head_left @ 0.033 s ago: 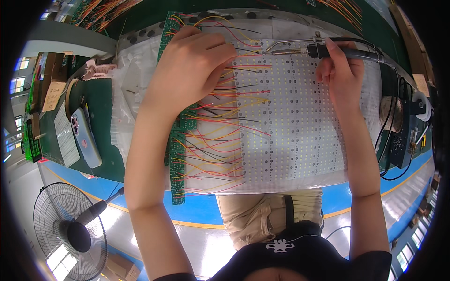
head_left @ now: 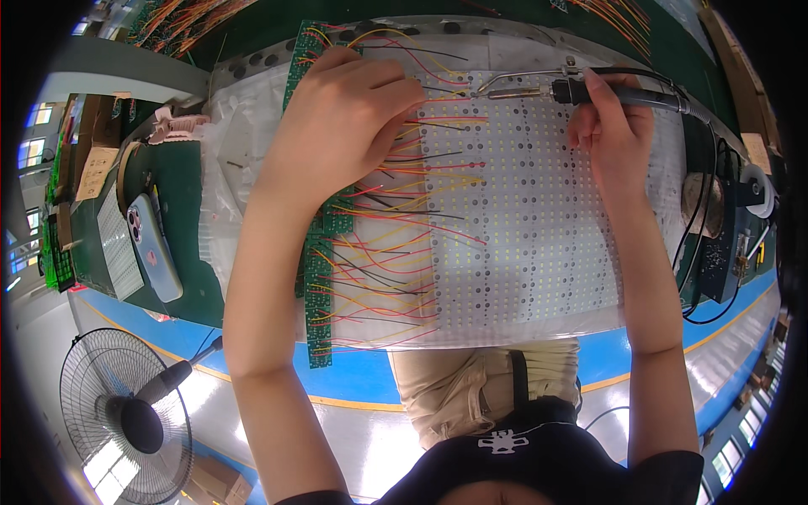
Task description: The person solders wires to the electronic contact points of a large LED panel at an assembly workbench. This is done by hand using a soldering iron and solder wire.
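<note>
My right hand [head_left: 617, 126] is wrapped round the handle of a soldering iron [head_left: 581, 91], its thumb and fingers at the black grip. A thin bent metal tube [head_left: 522, 74] runs along the iron, and both tips point left, close to a wire end on the white LED panel [head_left: 555, 210]. My left hand [head_left: 358, 118] is closed in a pinch on a red wire [head_left: 446, 99] at the panel's far left part. Under and beside that hand lie green circuit boards [head_left: 320, 295], from which several red, yellow and black wires [head_left: 387, 252] fan out over the panel's left edge.
On the left of the green table lie a phone [head_left: 156, 248] and a pink clip-like object [head_left: 178, 124]. A solder spool [head_left: 757, 191] with a dark box [head_left: 722, 252] and black cables stands at right. More wire bundles [head_left: 189, 25] are at the back. A fan [head_left: 139, 421] stands lower left.
</note>
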Tool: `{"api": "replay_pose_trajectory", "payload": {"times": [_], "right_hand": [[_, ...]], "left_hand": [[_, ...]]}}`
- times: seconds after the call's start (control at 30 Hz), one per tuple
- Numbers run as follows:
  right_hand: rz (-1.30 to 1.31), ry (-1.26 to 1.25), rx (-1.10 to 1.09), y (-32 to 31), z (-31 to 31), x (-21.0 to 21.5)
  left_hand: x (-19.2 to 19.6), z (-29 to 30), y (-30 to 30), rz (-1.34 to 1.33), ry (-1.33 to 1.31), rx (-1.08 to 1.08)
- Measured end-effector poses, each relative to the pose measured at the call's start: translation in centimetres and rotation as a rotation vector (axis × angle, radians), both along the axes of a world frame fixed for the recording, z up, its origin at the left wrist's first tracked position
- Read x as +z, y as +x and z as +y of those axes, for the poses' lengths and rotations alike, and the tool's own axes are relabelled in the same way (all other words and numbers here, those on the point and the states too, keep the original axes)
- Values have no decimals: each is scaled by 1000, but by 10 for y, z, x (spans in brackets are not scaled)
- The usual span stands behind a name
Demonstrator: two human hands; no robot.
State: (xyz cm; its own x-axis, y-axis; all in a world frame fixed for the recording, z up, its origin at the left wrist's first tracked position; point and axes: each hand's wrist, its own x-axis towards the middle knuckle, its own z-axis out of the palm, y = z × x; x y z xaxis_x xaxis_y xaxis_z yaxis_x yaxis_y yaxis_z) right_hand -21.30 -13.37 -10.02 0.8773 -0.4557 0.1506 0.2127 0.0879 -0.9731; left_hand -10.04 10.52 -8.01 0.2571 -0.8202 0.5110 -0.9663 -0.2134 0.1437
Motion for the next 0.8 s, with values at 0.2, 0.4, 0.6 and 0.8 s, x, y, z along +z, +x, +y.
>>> {"api": "replay_pose_trajectory", "payload": {"times": [0.2, 0.4, 0.6, 0.8], "right_hand": [[34, -38, -46, 1, 3, -1], [25, -7, -12, -1, 1, 2], [25, 46, -47, -1, 2, 3], [25, 39, -56, 0, 1, 1]], "left_hand": [[1, 1, 0, -10, -3, -3], [5, 2, -1, 9, 83, 10], [5, 2, -1, 18, 85, 15], [1, 0, -1, -1, 2, 0]]}}
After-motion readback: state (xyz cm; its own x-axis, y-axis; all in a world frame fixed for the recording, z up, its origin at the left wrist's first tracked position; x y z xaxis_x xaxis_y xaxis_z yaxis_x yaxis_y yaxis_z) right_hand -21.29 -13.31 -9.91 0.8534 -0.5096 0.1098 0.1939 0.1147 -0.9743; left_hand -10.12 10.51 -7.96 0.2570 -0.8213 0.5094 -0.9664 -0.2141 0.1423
